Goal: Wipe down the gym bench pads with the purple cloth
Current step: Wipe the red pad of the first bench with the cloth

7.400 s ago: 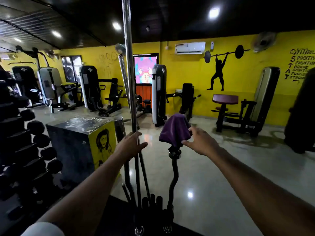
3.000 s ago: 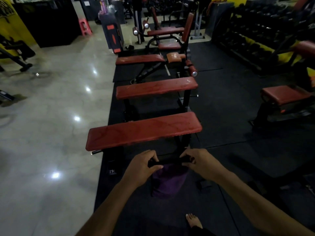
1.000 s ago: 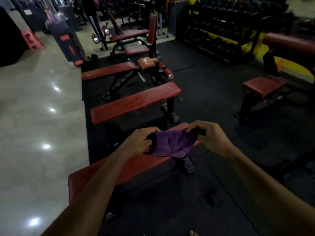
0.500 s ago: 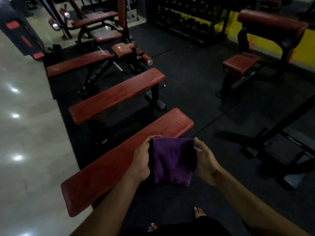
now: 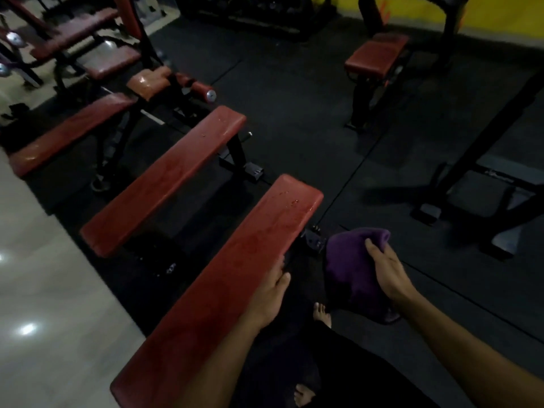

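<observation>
The left hand (image 5: 269, 293) rests on the right edge of the nearest long red padded bench (image 5: 223, 287), fingers lying relaxed along the pad, gripping nothing. The right hand (image 5: 388, 272) clutches the bunched purple cloth (image 5: 350, 269) in the air just beside that edge — off the pad, above the black rubber floor (image 5: 309, 119)

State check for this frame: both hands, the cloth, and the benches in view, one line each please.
Left hand: fingers straight, resting on nearest bench edge.
Right hand: gripping the purple cloth.
Purple cloth: bunched, held beside the bench, off the pad.
Nearest bench pad: flat, droplets at far end.
Second bench pad: flat, untouched.
</observation>
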The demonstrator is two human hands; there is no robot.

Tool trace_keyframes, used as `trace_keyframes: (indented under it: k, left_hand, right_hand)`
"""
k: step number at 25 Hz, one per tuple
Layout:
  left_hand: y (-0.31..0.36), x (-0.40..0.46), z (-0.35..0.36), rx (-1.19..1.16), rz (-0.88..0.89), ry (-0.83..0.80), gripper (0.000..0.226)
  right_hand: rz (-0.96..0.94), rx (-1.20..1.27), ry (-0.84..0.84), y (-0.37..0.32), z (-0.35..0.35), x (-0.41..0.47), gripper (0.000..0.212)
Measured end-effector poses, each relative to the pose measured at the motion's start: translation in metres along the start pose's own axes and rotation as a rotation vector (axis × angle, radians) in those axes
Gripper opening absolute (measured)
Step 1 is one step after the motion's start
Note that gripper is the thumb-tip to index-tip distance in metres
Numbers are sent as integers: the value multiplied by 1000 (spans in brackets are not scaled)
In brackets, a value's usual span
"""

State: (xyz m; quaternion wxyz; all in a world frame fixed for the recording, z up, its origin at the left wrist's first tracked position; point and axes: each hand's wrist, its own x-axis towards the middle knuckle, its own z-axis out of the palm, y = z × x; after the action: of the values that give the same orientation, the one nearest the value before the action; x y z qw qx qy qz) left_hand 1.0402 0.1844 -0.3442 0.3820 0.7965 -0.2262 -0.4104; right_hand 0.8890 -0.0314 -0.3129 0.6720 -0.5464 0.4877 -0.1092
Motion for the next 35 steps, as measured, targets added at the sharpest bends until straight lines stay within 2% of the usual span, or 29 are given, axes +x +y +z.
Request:
trace_keyframes:
  k: [2,4,7,10,12,15,17,19,21,23,25,30,33,35]
  left_hand:
    - [-14,37,-13,335,57,-21,59]
    - [-31,83,-33,542,71,-45,63]
    - [-57,156,-64,758,100,-40,65]
    - [-90,231,-92,930,98,-61,67]
    - [-116,277,-97,1005,126,-97,68]
    - [-145,341,-91,1079,176,-162,69]
    - [-174,385,-90,1148,169,-152,71]
    - [-204,412,-86,1176,155,-127,73]
    - [-230,419,-78,1151,229,-5,73]
    - [-252,418,-76,1123,314,105,73]
    - [-261,426,-73,1086,369,131,72]
    - [-264,427,-74,1075,400,119,70]
    - [-260,429,-75,1085,378,91,70]
    - [-264,426,-74,1071,390,100,69]
  right_hand:
    - [20,7,81,4,2,51,45]
    - [15,-70,138,9,10,108,48]
    - [-160,-302,201,19,28,183,49]
    - [-363,-501,216,32,58,262,28]
    - [-422,-608,217,43,84,315,34]
    - [-402,-869,93,83,128,385,51]
    - [-461,-1163,-40,127,165,415,62]
    - [-489,-1289,-80,167,186,423,64]
    - [-510,-1263,-2,186,190,433,62]
    - [-609,-1295,61,181,185,449,61]
    - [-703,-1307,133,172,178,474,63]
    - [-515,-1182,431,177,201,487,64]
    - [-496,-1057,436,172,221,470,67]
    - [-566,-1076,335,188,234,436,77]
